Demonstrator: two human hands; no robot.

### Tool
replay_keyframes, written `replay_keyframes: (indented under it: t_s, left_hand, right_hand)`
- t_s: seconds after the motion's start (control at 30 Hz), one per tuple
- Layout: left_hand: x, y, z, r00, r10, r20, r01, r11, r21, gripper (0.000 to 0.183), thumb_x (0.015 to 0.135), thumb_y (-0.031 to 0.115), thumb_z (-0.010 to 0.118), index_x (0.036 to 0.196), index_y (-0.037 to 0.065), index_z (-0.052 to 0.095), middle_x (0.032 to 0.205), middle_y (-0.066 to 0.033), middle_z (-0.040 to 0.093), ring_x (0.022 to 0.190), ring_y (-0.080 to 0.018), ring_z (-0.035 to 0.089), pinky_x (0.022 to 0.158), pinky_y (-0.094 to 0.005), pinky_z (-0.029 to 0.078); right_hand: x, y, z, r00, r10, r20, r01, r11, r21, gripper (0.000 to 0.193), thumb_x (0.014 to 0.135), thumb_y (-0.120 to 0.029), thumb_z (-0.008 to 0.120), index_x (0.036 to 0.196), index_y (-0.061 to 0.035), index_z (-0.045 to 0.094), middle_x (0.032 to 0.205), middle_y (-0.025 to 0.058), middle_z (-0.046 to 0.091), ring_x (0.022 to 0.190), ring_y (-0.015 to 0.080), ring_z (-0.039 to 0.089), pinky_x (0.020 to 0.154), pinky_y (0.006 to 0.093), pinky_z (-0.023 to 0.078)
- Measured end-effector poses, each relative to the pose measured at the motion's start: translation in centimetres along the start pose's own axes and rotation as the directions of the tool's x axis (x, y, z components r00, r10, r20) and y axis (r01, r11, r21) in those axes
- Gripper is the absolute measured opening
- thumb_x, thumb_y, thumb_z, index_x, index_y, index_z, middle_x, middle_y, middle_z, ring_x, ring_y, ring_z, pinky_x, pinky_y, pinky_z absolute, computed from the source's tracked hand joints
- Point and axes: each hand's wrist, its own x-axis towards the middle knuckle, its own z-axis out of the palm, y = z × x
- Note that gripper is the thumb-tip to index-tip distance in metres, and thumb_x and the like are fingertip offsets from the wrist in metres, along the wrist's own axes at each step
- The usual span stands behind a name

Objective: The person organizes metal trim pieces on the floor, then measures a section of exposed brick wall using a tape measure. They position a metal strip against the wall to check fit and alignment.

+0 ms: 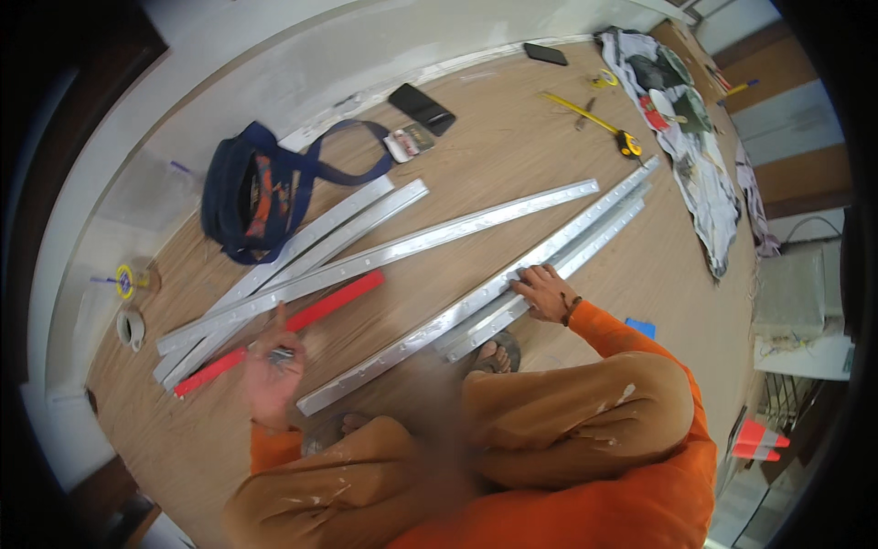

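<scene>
My left hand (272, 375) hovers near the red bar, index finger stretched out and the other fingers curled. Small grey metal pieces (282, 355) show in its palm, too small to name exactly. My right hand (547, 295) grips the long metal profile (462, 311), fingers over its edge. A shorter metal profile (489, 329) lies alongside, nearer my foot. To the left, a long metal profile (412, 245) crosses two more metal profiles (352, 233), all flat on the floor. The red bar (334, 300) lies partly beneath this stack and runs behind my left hand.
A dark blue bag (251, 197) sits by the wall, with a phone (422, 109) and a small pack (409, 143) beside it. Further right lie a tape measure (628, 144), another phone (546, 54) and a crumpled cloth (700, 192). Tape rolls (130, 282) stand far left.
</scene>
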Motion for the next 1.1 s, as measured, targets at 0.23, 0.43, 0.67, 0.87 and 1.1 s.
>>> replay_keyframes:
  t_s: [0.23,0.43,0.67,0.87,1.1]
  left_hand:
    - [-0.4,-3.4,-4.8,0.990,-0.107,0.093,0.123,0.972,-0.201,0.030,0.097,0.015,0.043,0.124,0.006,0.054,0.060,0.0025,0.048,0.056,-0.0106,0.051,0.071,-0.0298,0.050]
    - [1.0,-3.0,-5.2,0.951,-0.103,0.290,0.190,0.939,-0.288,0.026,0.103,0.027,0.042,0.085,0.013,0.053,0.054,0.0072,0.038,0.039,-0.0056,0.033,0.062,-0.0266,0.045]
    - [2.2,-3.7,-3.9,0.985,-0.003,0.170,0.035,0.982,-0.183,0.026,0.104,0.029,0.042,0.088,0.012,0.054,0.048,0.0094,0.036,0.040,-0.0049,0.037,0.095,-0.0361,0.046]
    - [1.6,-5.5,-0.6,0.995,-0.011,-0.096,0.012,1.000,0.010,0.034,0.103,0.024,0.044,0.130,0.006,0.052,0.048,0.0106,0.036,0.048,-0.0051,0.047,0.109,-0.0432,0.037]
    - [3.1,-4.2,-5.0,0.997,-0.071,0.028,0.076,0.961,-0.266,0.035,0.102,0.023,0.047,0.133,0.010,0.051,0.051,0.0089,0.039,0.054,-0.0034,0.048,0.070,-0.0248,0.049]
  right_hand:
    - [0.7,-0.6,-0.2,0.997,-0.046,-0.063,0.047,0.999,0.017,0.059,0.069,-0.014,0.065,0.126,-0.0088,0.052,0.123,0.0106,0.053,0.112,0.0287,0.050,0.092,0.0428,0.040]
    - [0.8,-0.5,0.2,0.992,-0.049,-0.119,0.048,0.999,-0.014,0.055,0.069,-0.013,0.063,0.123,-0.0086,0.054,0.121,0.0099,0.055,0.110,0.0292,0.052,0.095,0.0426,0.040]
    - [0.3,-0.5,0.1,0.998,-0.025,-0.055,0.025,1.000,-0.003,0.058,0.068,-0.018,0.066,0.123,-0.0090,0.053,0.120,0.0107,0.055,0.111,0.0289,0.051,0.097,0.0439,0.038]
    - [0.4,-0.6,0.0,0.999,0.028,0.018,-0.029,0.999,0.015,0.068,0.063,-0.024,0.074,0.126,-0.0109,0.051,0.122,0.0121,0.053,0.116,0.0300,0.049,0.098,0.0449,0.037]
    - [-0.1,-0.5,0.7,0.999,0.052,-0.001,-0.052,0.996,0.069,0.072,0.063,-0.024,0.076,0.129,-0.0110,0.050,0.129,0.0132,0.051,0.121,0.0318,0.047,0.102,0.0480,0.036]
